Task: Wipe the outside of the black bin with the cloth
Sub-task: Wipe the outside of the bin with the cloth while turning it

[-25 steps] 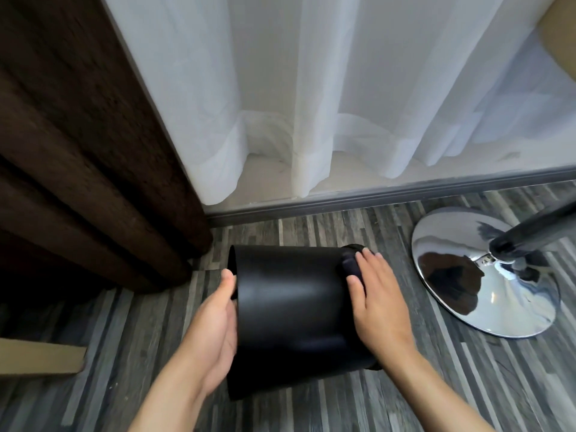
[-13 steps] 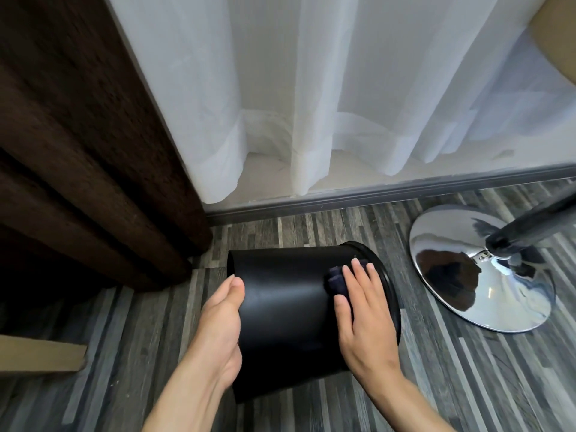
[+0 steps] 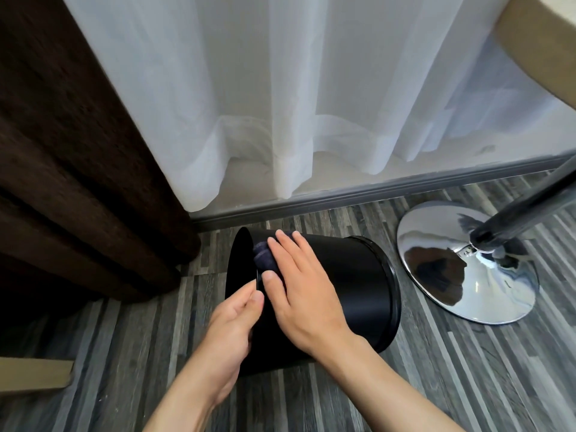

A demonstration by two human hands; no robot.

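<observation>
The black bin lies on its side on the grey plank floor, one round end facing left and its rimmed end facing right. My right hand lies flat on the top of the bin near its left end and presses a dark blue cloth against the wall; most of the cloth is hidden under the fingers. My left hand holds the bin's left end, thumb on the edge at the front.
A chrome round base with a dark pole stands just right of the bin. A dark brown curtain hangs at the left, a sheer white curtain behind. A cardboard edge lies at the lower left.
My right hand has slid the cloth along the bin from its right end to its left end. My left hand has shifted its hold on the left end.
</observation>
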